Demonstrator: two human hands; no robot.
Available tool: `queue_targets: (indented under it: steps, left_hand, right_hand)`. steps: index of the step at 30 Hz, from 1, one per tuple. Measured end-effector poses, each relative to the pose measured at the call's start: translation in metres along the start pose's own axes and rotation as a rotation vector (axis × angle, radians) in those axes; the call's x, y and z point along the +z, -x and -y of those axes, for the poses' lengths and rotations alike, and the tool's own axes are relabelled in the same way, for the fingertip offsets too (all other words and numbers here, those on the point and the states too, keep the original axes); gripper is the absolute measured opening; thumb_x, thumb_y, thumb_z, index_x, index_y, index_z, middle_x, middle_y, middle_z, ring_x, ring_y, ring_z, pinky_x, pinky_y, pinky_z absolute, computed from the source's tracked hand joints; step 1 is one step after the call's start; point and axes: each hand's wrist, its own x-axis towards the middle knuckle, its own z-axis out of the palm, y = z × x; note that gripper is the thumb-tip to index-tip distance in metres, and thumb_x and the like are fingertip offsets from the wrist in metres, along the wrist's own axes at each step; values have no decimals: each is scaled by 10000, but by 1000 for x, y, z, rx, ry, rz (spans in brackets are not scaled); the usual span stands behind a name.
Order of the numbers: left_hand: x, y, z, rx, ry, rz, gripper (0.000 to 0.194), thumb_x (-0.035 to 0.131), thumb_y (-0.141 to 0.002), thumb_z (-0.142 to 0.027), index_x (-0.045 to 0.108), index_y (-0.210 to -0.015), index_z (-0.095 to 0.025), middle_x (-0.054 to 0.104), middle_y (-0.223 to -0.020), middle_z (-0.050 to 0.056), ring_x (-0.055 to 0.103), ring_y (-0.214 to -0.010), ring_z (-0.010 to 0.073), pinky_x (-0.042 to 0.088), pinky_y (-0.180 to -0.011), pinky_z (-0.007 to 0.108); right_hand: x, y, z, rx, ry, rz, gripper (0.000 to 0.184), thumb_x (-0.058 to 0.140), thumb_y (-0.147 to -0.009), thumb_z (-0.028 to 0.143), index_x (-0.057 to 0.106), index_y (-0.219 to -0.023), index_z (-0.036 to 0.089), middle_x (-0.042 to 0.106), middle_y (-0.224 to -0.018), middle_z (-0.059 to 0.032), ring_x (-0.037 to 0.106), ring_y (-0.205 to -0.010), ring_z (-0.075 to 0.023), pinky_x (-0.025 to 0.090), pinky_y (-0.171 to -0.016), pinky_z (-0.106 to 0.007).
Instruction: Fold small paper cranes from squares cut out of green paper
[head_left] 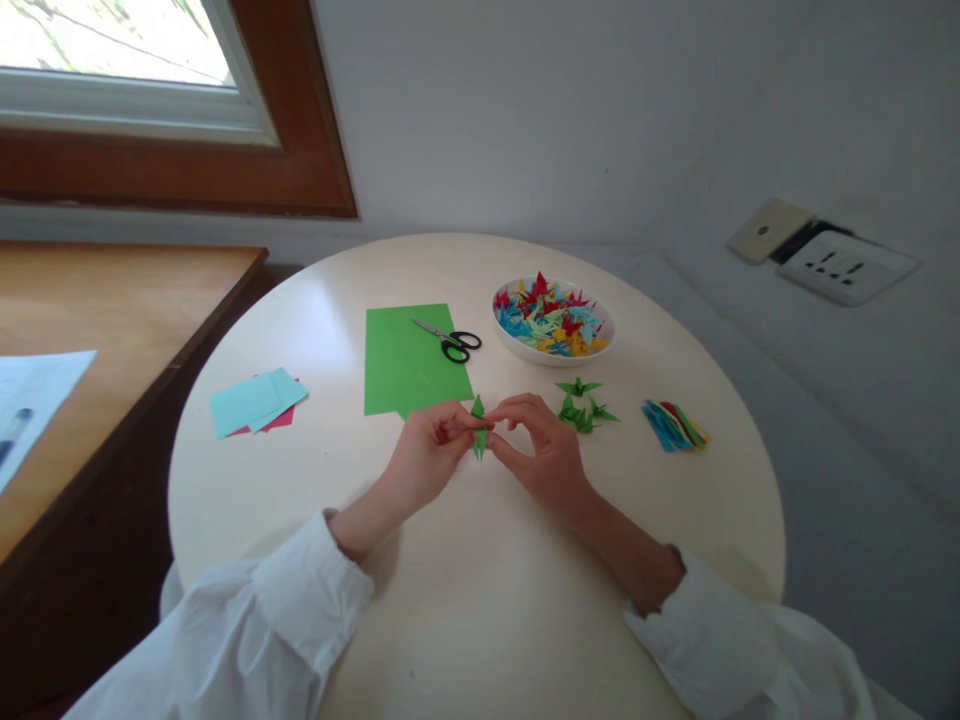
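A small green paper crane is held upright above the near middle of the round table. Thumb and fingers of my left hand pinch it from the left. From the right, the curved index finger and thumb of my right hand meet its edge, a small gap between their tips. Finished green cranes lie in a cluster just beyond my right hand. A green paper sheet lies past my left hand, with black-handled scissors resting across its right side.
A white bowl full of colourful paper cranes stands at the back right. Coloured paper strips lie at the right, light blue and red paper squares at the left. A wooden desk adjoins on the left; a wall socket is at right.
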Motion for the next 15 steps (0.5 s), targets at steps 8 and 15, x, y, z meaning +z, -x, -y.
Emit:
queue_targets:
  steps: [8,15]
  left_hand:
    - [0,0,2,-4,17,35,59,608,-680,-190,574,-706,-150,618,-619,-2,538,-576,108,395,-549,216]
    - [-1,0,0,9,-61,-5,78,606,-674,-211,645,-676,-144,619,-608,7,515,-557,102,387,-532,217]
  right_hand:
    - [1,0,-4,-22,-11,-29,168,615,-736,90,638,-812,238,613,-787,-17,563,-778,-158,459,-645,-300]
    - [0,0,-2,-101,7,-12,188,605,-743,74,667,-743,252,578,-789,-12,564,-774,-150,468,-712,-318]
